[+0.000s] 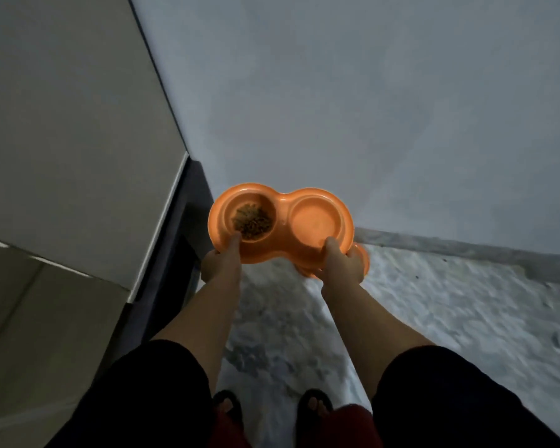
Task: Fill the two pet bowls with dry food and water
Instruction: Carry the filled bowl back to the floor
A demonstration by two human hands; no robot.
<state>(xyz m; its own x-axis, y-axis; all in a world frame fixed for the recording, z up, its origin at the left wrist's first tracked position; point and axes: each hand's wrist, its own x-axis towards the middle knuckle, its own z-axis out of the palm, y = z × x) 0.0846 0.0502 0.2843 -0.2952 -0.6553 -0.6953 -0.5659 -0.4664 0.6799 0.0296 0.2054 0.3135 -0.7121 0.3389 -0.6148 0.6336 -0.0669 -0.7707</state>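
Both hands, left hand (222, 260) and right hand (341, 261), grip the near rim of the orange double bowl (282, 202), likely light, stiff plastic, best kept level so the kibble (251, 221) stays put.

Orange double bowl (282, 221), kibble (252, 222) left

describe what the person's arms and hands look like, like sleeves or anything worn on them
Both arms are bare from the elbow down, with loose black sleeves covering the upper arms. The left hand and right hand are bare too: no gloves, and no watch, bracelet or ring shows in this dim, slightly blurred view. Nothing is marked or printed on the sleeves as far as can be seen.
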